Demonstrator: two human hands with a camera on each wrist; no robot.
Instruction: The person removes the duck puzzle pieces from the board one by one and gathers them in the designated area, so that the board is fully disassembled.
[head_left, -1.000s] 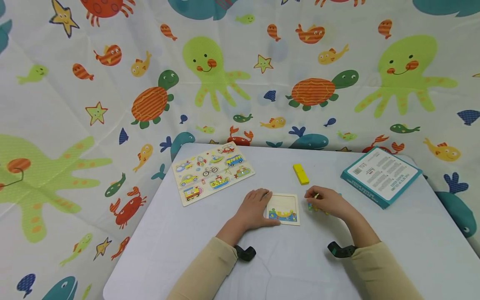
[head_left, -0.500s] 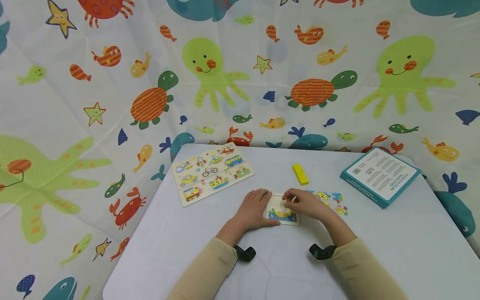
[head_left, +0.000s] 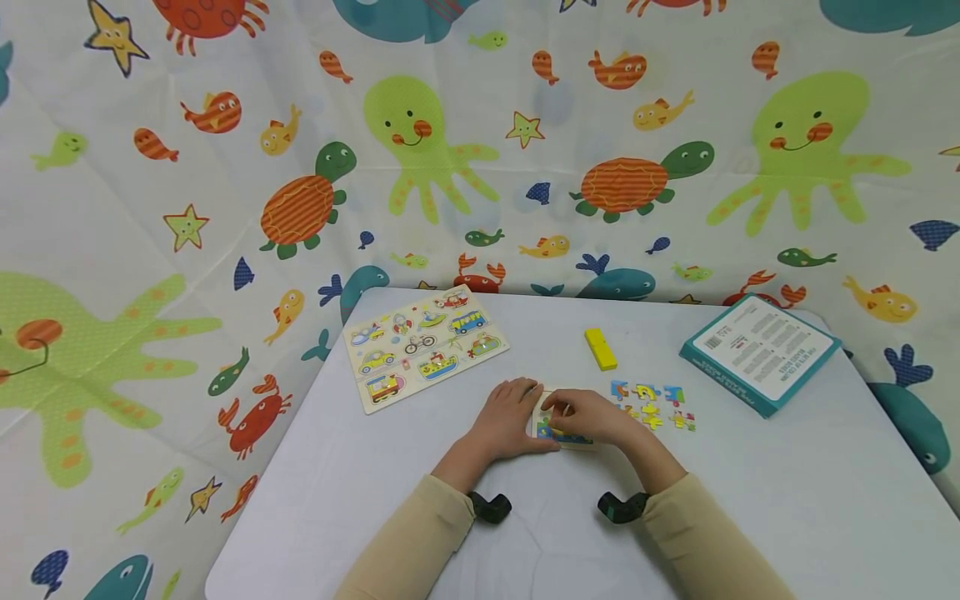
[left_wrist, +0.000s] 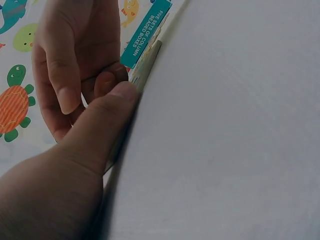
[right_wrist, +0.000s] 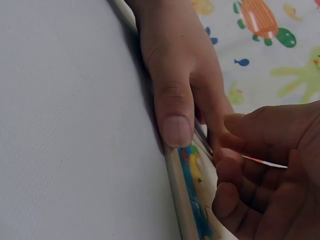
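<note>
My left hand (head_left: 508, 421) rests against the left side of a small wooden jigsaw tray (head_left: 577, 447). Its straight thumb (right_wrist: 177, 131) presses on the tray's near rim. Blue and yellow picture pieces (right_wrist: 200, 205) line the tray's near part. Over the tray's upper left, my right hand (head_left: 588, 414) has its thumb and fingertips brought together, pinching a small puzzle piece mostly hidden by the fingers. Just right of the tray lie several loose puzzle pieces (head_left: 652, 406) on the white cloth.
A yellow block (head_left: 601, 349) lies behind the tray. At the back left is a wooden vehicle puzzle board (head_left: 423, 343); at the back right, a teal and white box (head_left: 761, 352). A sea-animal curtain (head_left: 465, 175) hangs behind the table.
My right hand has moved left from the loose pieces to over the tray, carrying a piece and uncovering the others. My left hand has stayed in place.
</note>
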